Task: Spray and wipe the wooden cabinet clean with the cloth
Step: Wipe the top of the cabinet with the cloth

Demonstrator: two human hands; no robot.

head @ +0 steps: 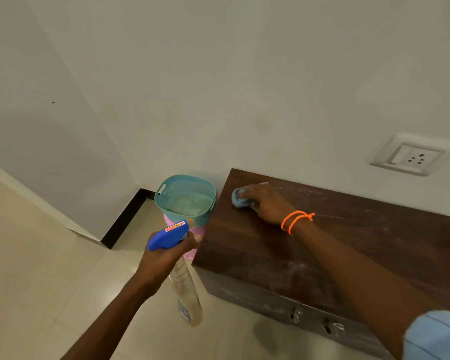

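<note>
The dark wooden cabinet [244, 245] stands low against the wall, its top dusty with white smears on the right half. My right hand [266, 203], an orange string around its wrist, presses a bunched blue cloth [238, 199] onto the far left corner of the top. My left hand [170, 252] holds a clear spray bottle [185, 292] by its neck, to the left of the cabinet above the floor. The bottle's blue trigger head [168, 235] points towards the cabinet.
A teal perforated basket [185, 197] rests on a pink stool [190, 253] just left of the cabinet. A wall socket [411, 158] sits above the cabinet's right side. Two metal latches [296, 315] are on the cabinet front. Beige tiled floor [50, 268] spreads to the left.
</note>
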